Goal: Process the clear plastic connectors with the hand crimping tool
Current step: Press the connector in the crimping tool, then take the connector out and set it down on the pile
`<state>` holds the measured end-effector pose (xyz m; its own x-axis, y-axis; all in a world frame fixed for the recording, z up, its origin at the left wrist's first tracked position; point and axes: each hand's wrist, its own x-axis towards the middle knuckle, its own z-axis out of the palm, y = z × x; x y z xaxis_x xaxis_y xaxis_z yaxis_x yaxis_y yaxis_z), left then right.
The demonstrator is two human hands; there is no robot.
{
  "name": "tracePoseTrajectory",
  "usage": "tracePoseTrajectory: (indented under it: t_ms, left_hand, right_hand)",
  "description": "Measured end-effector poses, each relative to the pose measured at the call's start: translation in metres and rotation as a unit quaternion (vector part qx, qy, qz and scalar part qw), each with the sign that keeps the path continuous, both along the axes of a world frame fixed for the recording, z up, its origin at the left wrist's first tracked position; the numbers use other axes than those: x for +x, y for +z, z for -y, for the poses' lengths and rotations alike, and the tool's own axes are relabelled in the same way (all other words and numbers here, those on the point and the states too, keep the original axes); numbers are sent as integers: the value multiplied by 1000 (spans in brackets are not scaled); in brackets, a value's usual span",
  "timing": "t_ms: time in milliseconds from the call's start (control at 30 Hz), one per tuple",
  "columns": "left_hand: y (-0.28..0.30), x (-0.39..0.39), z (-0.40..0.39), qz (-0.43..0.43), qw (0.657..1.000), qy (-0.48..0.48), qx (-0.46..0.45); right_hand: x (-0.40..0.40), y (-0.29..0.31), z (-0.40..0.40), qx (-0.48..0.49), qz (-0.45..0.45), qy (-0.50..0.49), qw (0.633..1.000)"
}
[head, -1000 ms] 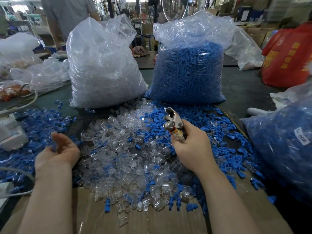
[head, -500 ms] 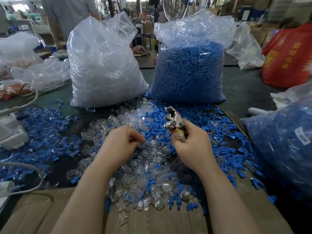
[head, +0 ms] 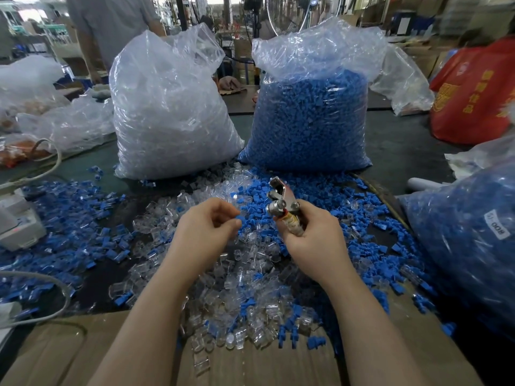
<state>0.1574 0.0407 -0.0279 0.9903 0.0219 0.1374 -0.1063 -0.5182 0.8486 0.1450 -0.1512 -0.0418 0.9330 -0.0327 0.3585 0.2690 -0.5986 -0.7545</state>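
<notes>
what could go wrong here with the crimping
1. The left hand pinches a small blue piece while clear connectors and blue ones lie mixed, so the wrong part may get fed.
2. Fingertips feeding the crimping tool in the right hand could get nipped.
3. Loose parts near the cardboard edge could slide off.

red bag [head: 473, 90], standing fan [head: 287, 15], grey cable [head: 55, 285]
</notes>
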Motion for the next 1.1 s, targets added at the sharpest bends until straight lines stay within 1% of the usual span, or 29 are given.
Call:
tracePoseTrajectory:
  t_ms: [67, 100, 167, 300, 533, 633, 700, 733, 800, 867, 900, 967, 1100]
  left_hand:
    - [8, -3, 3, -17, 990, -44, -131]
    - [10, -5, 5, -25, 983, -63, -173]
    - [13, -8, 7, -30, 972, -89, -213]
    - [14, -9, 14, -16, 967, -116, -226]
    - [14, -10, 16, 5, 969, -131, -211]
    - [16, -11, 15, 0, 968, -146, -204]
    - [16, -10, 12, -11, 975, -150, -165]
    - [15, -9, 10, -14, 983, -138, -122]
    - [11, -6, 6, -20, 996, -88, 14]
    - [7, -4, 1, -32, 984, -56, 167]
    - [6, -4, 0, -40, 974, -55, 215]
    - [5, -4, -1, -64, 961, -70, 259]
    - [2, -3, 3, -77, 954, -71, 281]
  right_hand:
    - [1, 1, -1, 27, -5, 8, 1000]
    - [2, 1, -1, 43, -8, 14, 999]
    - [1, 2, -2, 73, -10, 28, 997]
    - [0, 4, -4, 109, -9, 54, 993]
    - [-1, 9, -5, 146, -8, 72, 987]
    - [-2, 9, -5, 161, -8, 74, 984]
    - [-2, 9, -5, 171, -5, 72, 983]
    - [-2, 10, -5, 175, -2, 69, 982]
    - [-1, 9, -5, 173, 5, 57, 983]
    - [-1, 7, -4, 160, 6, 43, 986]
    - [-1, 6, -4, 151, 6, 37, 988]
    - [0, 4, -4, 133, 9, 27, 991]
    - [0, 3, -5, 100, 17, 14, 995]
